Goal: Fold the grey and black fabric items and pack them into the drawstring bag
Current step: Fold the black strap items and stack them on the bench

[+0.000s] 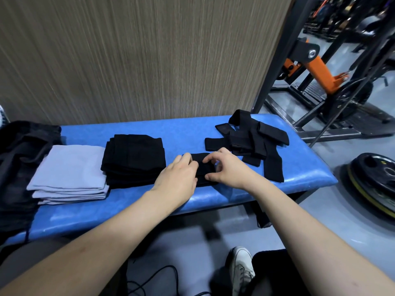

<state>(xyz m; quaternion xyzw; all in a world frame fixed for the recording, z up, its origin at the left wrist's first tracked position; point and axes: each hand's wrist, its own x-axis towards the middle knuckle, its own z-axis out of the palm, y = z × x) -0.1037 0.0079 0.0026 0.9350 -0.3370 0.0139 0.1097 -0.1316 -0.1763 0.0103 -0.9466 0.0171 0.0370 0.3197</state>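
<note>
Toward the bench's (132,210) front edge, right of its middle, left hand (178,175) and right hand (227,168) pinch a black fabric strip (203,167), likely light, limp and non-slippery, best gripped at its folded ends; head view only.

The blue padded desk (149,129) carries, from left to right, a black drawstring bag (19,159), a folded grey stack (70,174) and a folded black stack (133,159). A narrow black piece (203,165) lies mid-desk; loose black strips (252,139) lie at the right end.

bench (213,201) front edge bare, stacks (132,159) left
</note>
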